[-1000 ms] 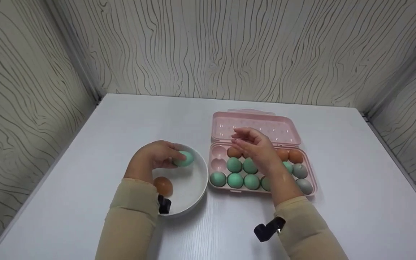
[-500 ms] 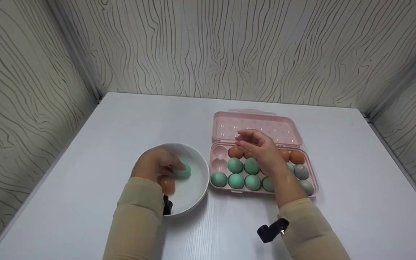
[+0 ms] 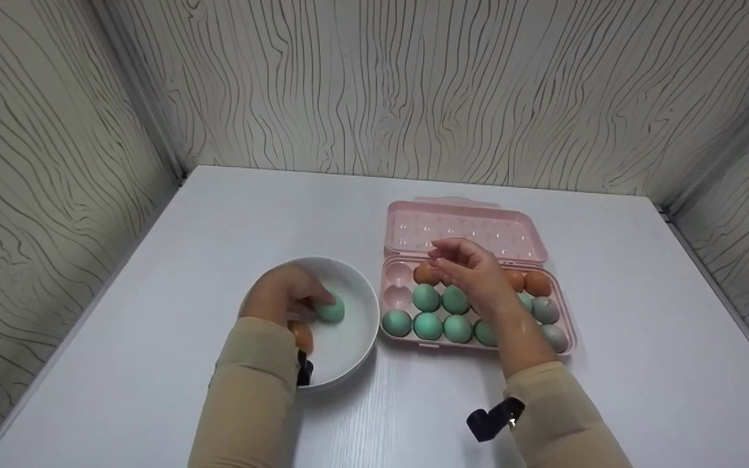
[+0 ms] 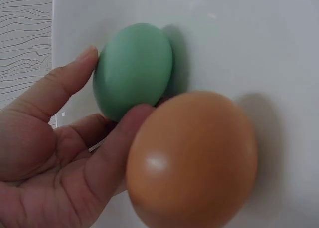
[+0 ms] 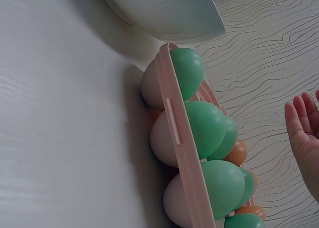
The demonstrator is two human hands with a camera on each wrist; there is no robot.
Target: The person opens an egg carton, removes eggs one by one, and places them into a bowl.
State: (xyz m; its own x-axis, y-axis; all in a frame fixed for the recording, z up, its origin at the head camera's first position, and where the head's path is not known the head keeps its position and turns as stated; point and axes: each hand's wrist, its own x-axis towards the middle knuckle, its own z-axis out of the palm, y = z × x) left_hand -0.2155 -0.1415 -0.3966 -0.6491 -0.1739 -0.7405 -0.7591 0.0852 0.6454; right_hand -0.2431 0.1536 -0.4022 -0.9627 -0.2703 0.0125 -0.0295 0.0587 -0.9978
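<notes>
My left hand (image 3: 290,292) is inside a white bowl (image 3: 356,348). Its thumb and fingers hold a green egg (image 4: 133,71) low against the bowl's inner surface. Close beside those fingers lies a brown egg (image 4: 194,161), partly covered by my wrist in the head view. Over the pink egg carton (image 3: 407,340) hovers my right hand (image 3: 478,276), fingers loosely bent and nothing in them. Green eggs (image 3: 458,328), brown eggs (image 3: 537,283) and greyish eggs (image 3: 553,338) sit in the carton. Two pockets at its left end hold no egg. My right forearm hides some eggs.
The carton's lid (image 3: 465,227) lies open toward the back. The bowl's right rim is close to the carton's left side. Both stand on a white table (image 3: 413,409), with wood-patterned panels (image 3: 374,84) behind and at the sides.
My left hand has lowered the green egg deeper into the bowl, and the brown egg is now more covered. The right hand has stayed nearly still over the carton.
</notes>
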